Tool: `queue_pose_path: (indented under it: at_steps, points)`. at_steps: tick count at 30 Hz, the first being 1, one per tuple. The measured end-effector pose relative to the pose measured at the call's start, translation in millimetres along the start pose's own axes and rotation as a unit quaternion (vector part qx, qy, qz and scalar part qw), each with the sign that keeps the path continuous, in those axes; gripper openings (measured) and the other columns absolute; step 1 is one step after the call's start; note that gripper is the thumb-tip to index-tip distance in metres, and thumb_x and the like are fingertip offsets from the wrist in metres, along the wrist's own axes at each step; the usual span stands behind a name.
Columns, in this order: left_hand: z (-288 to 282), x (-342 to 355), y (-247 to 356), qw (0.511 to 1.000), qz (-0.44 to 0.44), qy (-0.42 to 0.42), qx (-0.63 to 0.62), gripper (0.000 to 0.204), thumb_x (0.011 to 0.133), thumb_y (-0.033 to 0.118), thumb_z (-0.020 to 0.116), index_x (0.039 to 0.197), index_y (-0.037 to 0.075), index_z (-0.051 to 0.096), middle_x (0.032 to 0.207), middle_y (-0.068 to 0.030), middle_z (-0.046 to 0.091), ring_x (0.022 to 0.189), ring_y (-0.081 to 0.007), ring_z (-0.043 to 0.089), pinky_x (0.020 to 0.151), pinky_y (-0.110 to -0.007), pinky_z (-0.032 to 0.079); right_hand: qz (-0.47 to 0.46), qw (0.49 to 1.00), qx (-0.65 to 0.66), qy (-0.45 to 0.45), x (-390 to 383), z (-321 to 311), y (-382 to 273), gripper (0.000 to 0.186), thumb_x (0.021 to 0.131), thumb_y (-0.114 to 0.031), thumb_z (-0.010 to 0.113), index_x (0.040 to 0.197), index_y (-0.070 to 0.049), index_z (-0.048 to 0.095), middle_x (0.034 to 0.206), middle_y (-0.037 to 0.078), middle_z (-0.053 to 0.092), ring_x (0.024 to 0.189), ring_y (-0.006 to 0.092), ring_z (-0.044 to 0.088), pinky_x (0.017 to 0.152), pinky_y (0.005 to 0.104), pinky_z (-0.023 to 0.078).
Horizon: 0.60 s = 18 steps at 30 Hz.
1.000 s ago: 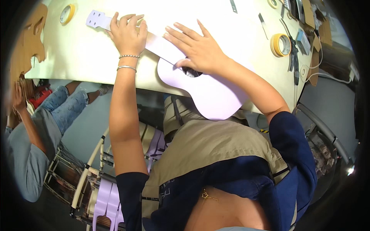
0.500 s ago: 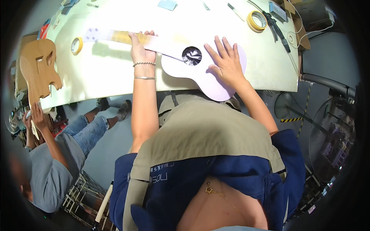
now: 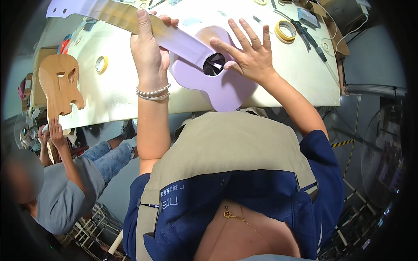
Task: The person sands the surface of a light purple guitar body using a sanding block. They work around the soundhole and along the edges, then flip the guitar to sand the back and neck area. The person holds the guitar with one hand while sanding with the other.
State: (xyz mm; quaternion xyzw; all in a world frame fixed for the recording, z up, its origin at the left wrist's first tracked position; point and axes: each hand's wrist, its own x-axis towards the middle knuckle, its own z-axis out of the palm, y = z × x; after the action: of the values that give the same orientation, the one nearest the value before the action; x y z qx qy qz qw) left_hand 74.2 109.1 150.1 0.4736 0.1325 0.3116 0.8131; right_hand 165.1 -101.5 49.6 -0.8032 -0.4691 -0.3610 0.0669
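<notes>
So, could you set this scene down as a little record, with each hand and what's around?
Instrument: purple ukulele, neck toward upper left
Left hand: wrapped around the neck
Right hand: fingers spread over the body, thumb by the sound hole
Surface: pale table
Further right: yellow tape roll
Further left: second tape roll, wooden guitar body
Other person: at left, co-worker's hand near the guitar body's lower end

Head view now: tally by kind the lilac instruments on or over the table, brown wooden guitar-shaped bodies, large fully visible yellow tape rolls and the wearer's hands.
Lilac instrument: 1
Wooden guitar-shaped body: 1
Yellow tape rolls: 2 (left roll, right roll)
Wearer's hands: 2 (left hand, right hand)
Total: 6
</notes>
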Motion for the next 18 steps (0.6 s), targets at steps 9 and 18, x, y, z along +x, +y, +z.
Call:
queue_pose_path:
  at_steps: [9, 18]
  points:
    - [13, -1, -4, 1.0, 0.007, 0.003, 0.015, 0.049, 0.096, 0.042, 0.061, 0.109, -0.002, 0.045, 0.086, -0.0146, 0.06, 0.084, -0.0299, 0.061, 0.084, -0.043, 0.052, 0.212, 0.813, 0.541, 0.036, 33, 4, -3, 0.048, 0.096, -0.045, 0.055, 0.13, -0.011, 0.061, 0.124, 0.014, 0.061, 0.112, 0.0308, 0.057, 0.098, 0.0388, 0.043]
    - [15, -7, -1, 0.999, 0.024, 0.026, 0.035, 0.045, 0.097, 0.039, 0.061, 0.109, -0.002, 0.046, 0.085, -0.0154, 0.061, 0.083, -0.0303, 0.062, 0.081, -0.042, 0.052, 0.246, 0.8, 0.543, 0.072, 60, 7, -19, 0.037, 0.078, -0.043, 0.078, 0.098, -0.013, 0.072, 0.091, 0.004, 0.066, 0.082, 0.023, 0.062, 0.072, 0.0336, 0.05]
